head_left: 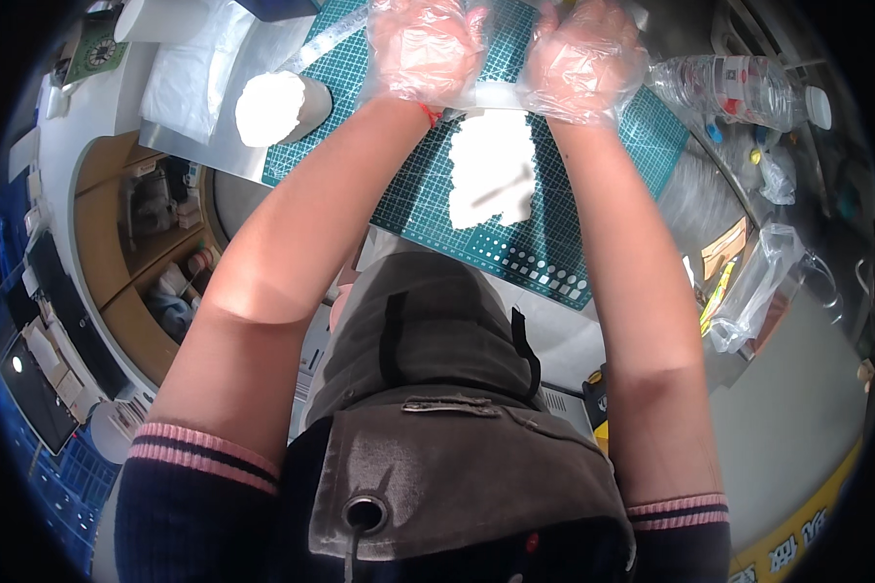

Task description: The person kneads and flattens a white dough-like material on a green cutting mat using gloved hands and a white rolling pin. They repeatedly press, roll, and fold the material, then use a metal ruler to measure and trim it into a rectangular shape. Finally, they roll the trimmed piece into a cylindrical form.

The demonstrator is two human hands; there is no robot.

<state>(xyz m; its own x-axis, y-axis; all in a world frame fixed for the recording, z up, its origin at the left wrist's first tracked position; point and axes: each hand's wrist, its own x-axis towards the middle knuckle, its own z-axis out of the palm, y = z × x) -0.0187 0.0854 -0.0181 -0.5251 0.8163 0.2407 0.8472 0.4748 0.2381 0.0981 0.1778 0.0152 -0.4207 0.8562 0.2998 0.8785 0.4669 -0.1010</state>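
Observation:
Thin clear plastic gloves cover my left hand [420, 51] and my right hand [583, 60], both closed over the ends of a white roller [496, 95], their fingertips partly hidden. Just below the roller, a ragged-edged, flattened white slab [489, 165] lies on the green gridded cutting mat [399, 194]. A white tub with a heaped, bright white top [272, 109] stands left of my left hand. A translucent ruler [326, 41] lies across the mat's upper left.
A clear plastic sheet [190, 68] lies at upper left. At right are a large plastic bottle [739, 90] on its side, a clear bag [758, 287] and small tools. A wooden shelf [126, 253] with items stands at left, below the tabletop.

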